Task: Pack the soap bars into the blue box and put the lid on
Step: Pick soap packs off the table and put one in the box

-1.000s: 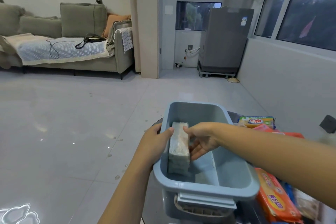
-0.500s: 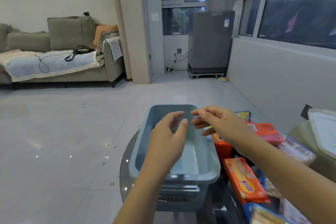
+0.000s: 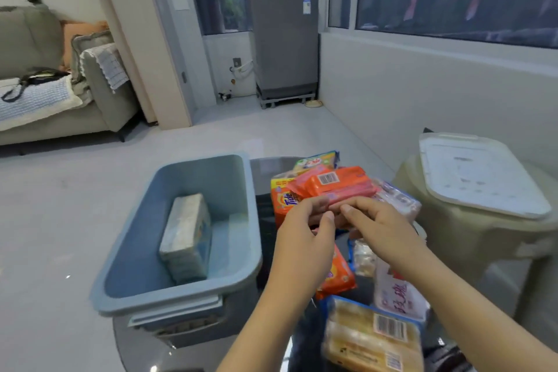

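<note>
Soap bars point(image 3: 332, 190): heap of wrapped packs on the round glass table point(image 3: 145, 347), right of the blue box point(image 3: 181, 290). One pale wrapped pack point(image 3: 185, 238) already stands on edge inside the box, toward its left wall. Box sits at the table's left edge, no lid on it.

Step in hand: picking the next pack. Left hand point(image 3: 305, 232) and right hand point(image 3: 380, 229) meet over the orange-red pack on top of the heap, fingers curled at its near edge; can't tell if they've actually closed on it.

Next move, I'd guess: secure the grip, carry left, set it beside the pale pack.

Readable: "Tide" on an orange pack point(image 3: 285, 199) under the top one; barcodes on two packs; red Chinese characters on a white pack point(image 3: 398, 293), not legible.
</note>
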`<state>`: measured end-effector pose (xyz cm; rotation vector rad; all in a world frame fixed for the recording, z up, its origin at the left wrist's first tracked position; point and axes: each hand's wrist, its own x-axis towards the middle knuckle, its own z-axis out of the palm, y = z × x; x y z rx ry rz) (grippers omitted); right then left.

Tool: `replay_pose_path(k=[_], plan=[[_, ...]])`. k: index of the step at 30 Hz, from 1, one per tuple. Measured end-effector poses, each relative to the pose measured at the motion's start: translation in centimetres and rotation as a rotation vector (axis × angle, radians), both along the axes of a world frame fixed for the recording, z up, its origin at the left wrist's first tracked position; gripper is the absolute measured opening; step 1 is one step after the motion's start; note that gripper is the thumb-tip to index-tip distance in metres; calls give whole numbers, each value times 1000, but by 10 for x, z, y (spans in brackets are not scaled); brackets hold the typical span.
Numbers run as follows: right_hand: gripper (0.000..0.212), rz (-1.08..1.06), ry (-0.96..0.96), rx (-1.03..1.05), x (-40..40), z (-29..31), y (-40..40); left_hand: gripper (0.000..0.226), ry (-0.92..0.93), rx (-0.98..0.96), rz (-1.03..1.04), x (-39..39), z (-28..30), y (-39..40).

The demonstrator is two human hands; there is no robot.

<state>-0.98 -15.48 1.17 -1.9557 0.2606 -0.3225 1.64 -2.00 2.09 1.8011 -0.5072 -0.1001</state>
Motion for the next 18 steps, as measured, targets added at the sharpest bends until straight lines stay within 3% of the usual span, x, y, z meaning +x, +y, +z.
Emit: replay_pose_path(k=[6,11,18], plan=[[20,-15,188,69,2,-26,-13,37,109,172,65,9,-37,-18],[40,20,350,-110,10,-41,-15,52,249,334,114,16,-63,-20],[34,89,492,-275,22,-42,-8,57,390,301,111,22,-82,-19]])
